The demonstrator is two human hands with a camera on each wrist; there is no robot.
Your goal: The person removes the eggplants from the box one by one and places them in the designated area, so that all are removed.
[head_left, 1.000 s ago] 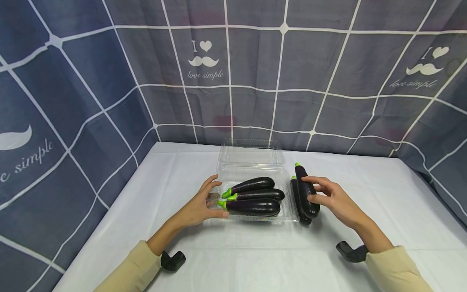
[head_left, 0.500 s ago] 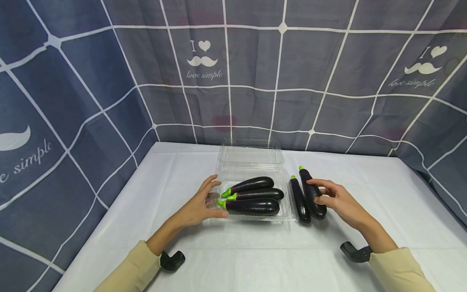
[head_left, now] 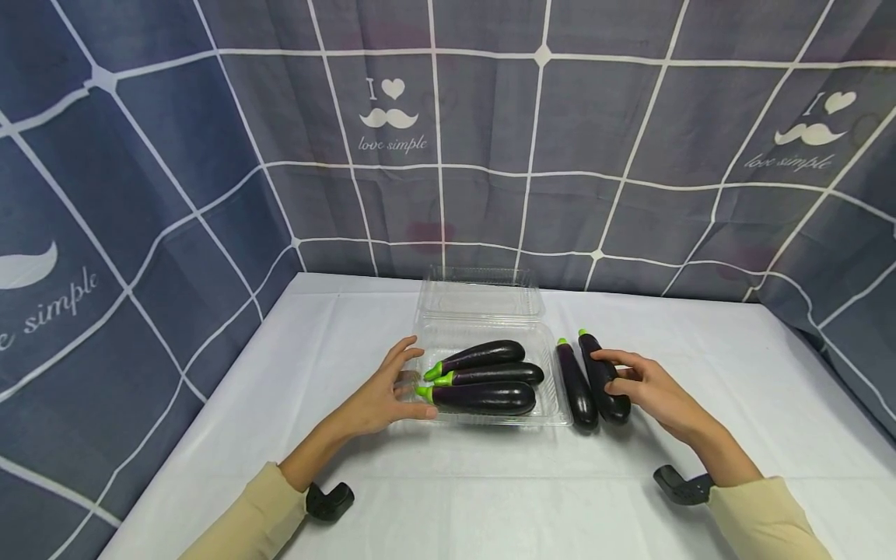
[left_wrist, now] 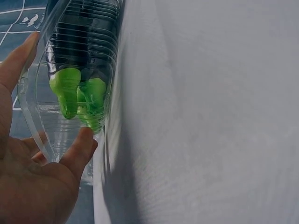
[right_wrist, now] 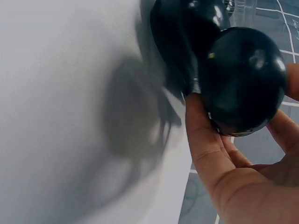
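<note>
The left hand (head_left: 381, 395) has not moved over the last second: it stays at the left end of the clear plastic tray (head_left: 553, 389), fingers spread and lightly curved around the tray's corner, thumb against the near wall just by the green stems, steadying it. Three eggplants (head_left: 483, 381) lie in the tray, stems pointing left, unchanged. Right of the tray, the change: the eggplant in the right hand (head_left: 605, 377), a second ago lifted and lying over its neighbour (head_left: 577, 385), has come down onto the white counter (head_left: 490, 498) and now rests just beside that neighbour, stem pointing away. So that eggplant looks set down outside the tray, not in it. The right hand (head_left: 647, 389) still curls its thumb and fingers around the eggplant's blunt near end, wrist low, forearm angled in from the right.
</note>
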